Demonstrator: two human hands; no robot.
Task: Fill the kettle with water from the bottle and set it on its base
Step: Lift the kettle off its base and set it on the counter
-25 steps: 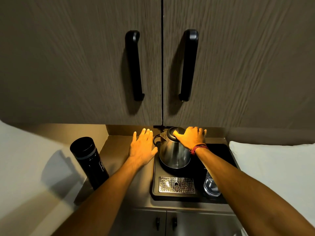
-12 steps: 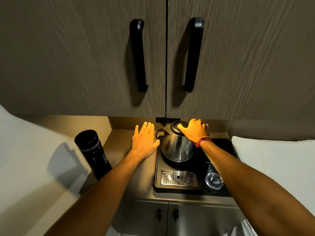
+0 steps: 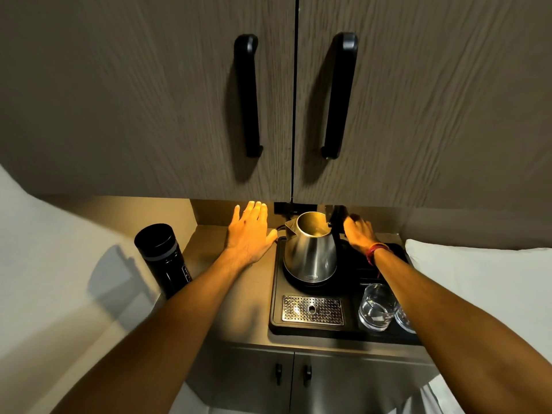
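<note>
A steel kettle [image 3: 310, 255] stands on its round black base [image 3: 294, 282] on a black tray [image 3: 275, 297]. Its black lid [image 3: 336, 218] is tipped up at the right, so the empty inside shows. My right hand [image 3: 360, 234], with a red wrist thread, is curled against the raised lid beside the handle. Left of the kettle, my left hand [image 3: 249, 237] lies flat and open over the counter, thumb near the spout. A black capped bottle [image 3: 162, 258] stands at the counter's left edge, apart from both hands.
Two glasses [image 3: 376, 312] sit on the tray's front right, one partly behind my right arm, with a perforated metal drip grate [image 3: 312, 309] in front of the base. Closed upper cabinet doors with black handles [image 3: 248, 97] hang low overhead. Pale walls close in both sides.
The kettle lid, shut under my right hand before, has swung up and open. My right hand moved right with it. The left hand stayed beside the kettle.
</note>
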